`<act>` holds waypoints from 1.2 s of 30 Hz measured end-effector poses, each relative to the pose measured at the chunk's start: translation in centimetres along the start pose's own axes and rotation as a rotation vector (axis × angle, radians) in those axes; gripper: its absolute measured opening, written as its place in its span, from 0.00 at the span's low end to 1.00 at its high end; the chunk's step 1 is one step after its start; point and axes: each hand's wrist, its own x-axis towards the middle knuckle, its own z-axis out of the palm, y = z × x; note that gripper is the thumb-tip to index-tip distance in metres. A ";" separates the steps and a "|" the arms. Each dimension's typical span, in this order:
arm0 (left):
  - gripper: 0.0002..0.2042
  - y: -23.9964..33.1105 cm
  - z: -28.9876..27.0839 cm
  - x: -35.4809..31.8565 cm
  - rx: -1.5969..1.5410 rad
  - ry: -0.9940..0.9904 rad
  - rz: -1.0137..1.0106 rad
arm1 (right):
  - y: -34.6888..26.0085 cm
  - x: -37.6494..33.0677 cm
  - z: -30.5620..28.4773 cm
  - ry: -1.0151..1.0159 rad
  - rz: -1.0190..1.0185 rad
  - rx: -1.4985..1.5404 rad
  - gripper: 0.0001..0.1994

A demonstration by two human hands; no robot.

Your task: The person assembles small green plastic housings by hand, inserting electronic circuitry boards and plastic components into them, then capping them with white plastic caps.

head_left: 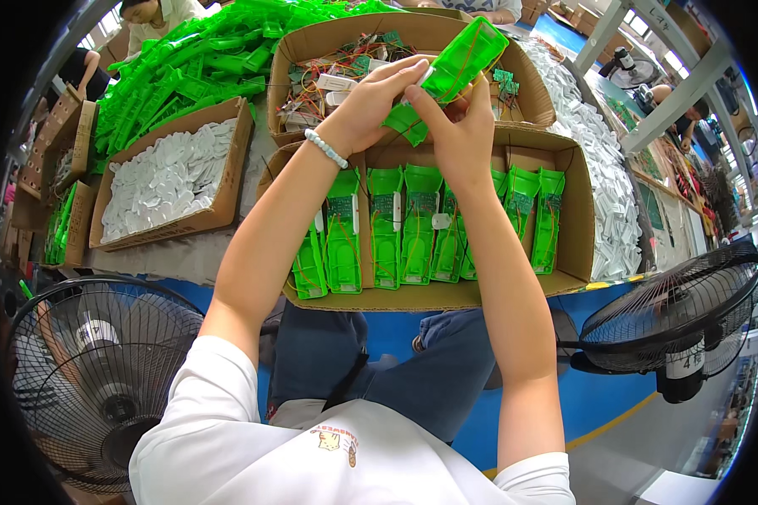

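Note:
Both of my hands grip one bright green plastic housing (467, 61), held tilted above the cartons, with thin wires running along its inside. My left hand (377, 97) closes on its lower left side, next to a small white part (428, 76). My right hand (459, 126) wraps its right side, the thumb pressed at the white part. Below, a cardboard box (577, 227) holds a row of several green housings (387, 227) fitted with circuit boards and wires. Behind it, another carton (312, 42) contains loose wired circuit boards (337, 82) and white pieces.
A big heap of green housings (194, 80) lies at the back left, by a carton of white parts (173, 172). More white parts (577, 109) pile along the right. Black fans stand at the left (114, 379) and right (665, 320). Other people (156, 21) sit across the table.

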 end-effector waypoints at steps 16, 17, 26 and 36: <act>0.21 -0.8 -1.3 0.8 0.006 -0.107 -0.006 | 0.2 -0.1 0.0 0.002 -0.018 0.004 0.28; 0.20 -0.7 -1.2 0.8 0.006 -0.112 0.002 | 0.3 -0.1 -0.1 0.005 -0.021 0.010 0.28; 0.19 -1.5 -2.0 1.4 -0.064 -0.126 0.000 | 0.2 -0.1 0.0 -0.002 -0.010 0.002 0.28; 0.19 -0.9 -1.3 0.9 -0.024 -0.059 -0.040 | 0.5 -0.1 0.0 0.003 0.002 0.005 0.28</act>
